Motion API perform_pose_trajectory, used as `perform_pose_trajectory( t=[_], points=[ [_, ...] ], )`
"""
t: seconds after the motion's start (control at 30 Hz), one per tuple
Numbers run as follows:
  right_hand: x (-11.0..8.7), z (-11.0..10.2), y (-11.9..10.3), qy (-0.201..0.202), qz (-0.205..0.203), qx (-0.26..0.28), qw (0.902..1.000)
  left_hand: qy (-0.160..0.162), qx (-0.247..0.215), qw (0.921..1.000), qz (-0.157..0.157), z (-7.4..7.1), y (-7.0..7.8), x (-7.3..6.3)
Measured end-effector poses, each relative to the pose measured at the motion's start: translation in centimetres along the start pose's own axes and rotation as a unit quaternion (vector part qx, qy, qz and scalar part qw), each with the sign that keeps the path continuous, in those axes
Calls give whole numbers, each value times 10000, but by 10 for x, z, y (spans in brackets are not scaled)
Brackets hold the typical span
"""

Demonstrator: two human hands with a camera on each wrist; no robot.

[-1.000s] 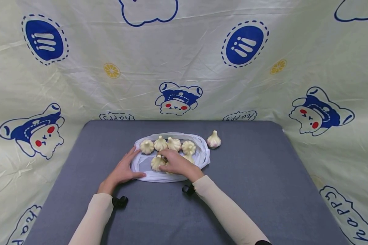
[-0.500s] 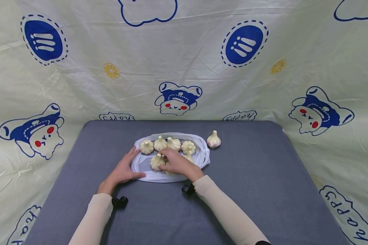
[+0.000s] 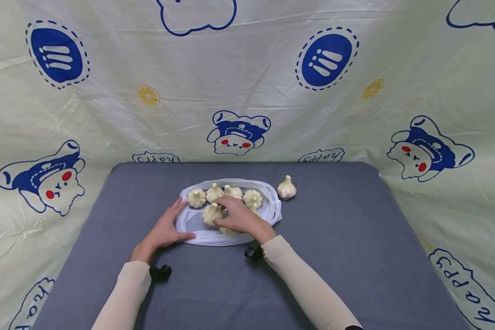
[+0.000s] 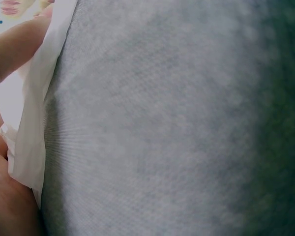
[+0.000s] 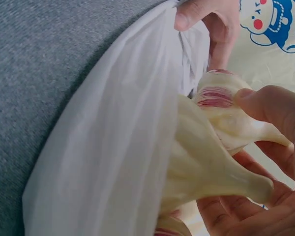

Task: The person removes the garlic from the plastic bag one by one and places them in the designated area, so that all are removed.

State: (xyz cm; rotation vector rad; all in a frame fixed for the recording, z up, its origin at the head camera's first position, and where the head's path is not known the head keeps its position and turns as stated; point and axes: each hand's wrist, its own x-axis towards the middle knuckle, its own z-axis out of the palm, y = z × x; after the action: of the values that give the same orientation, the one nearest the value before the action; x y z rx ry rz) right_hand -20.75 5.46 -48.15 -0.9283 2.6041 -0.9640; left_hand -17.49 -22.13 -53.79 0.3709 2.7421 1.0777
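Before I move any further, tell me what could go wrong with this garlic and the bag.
The rounded garlic bulb in the right grip could slip out.
It might also knock the neighbouring bulb, which sits close beside it in the right wrist view.
The white bag looks thin and soft, so its edge may sag inward if the left grip, now touching it, lifts away.

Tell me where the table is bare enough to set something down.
Bare table: right of the lone garlic, out to the right edge; also left of the left hand. Crowded: the bag, where the right hand grips one bulb close to the other bulbs.
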Motion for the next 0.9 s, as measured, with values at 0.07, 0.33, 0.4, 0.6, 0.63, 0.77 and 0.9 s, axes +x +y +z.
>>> perform_pose_trajectory(
  t=[0.07,0.33,0.4,0.6,0.63,0.77,0.9],
  points=[
    [0,-2,0,75,8,-15,10000,0,31,10000,20,0,0,1],
    [-3,-13,-1,338,-54,-22,9994,4,4,10000,-10,0,2,-1],
    [-5,-16,-1,464,-83,34,9989,33,26,10000,31,0,3,-1],
    [-8,-22,1,646,62,444,9969,55,55,9999,94,0,4,-1],
    [-9,-23,2,664,97,516,9964,53,59,9999,95,0,4,-1],
    [-12,-28,3,734,191,765,9942,43,64,9999,127,0,2,0],
    [-17,-35,4,896,99,832,9924,40,67,9999,130,0,2,-1]
  ],
)
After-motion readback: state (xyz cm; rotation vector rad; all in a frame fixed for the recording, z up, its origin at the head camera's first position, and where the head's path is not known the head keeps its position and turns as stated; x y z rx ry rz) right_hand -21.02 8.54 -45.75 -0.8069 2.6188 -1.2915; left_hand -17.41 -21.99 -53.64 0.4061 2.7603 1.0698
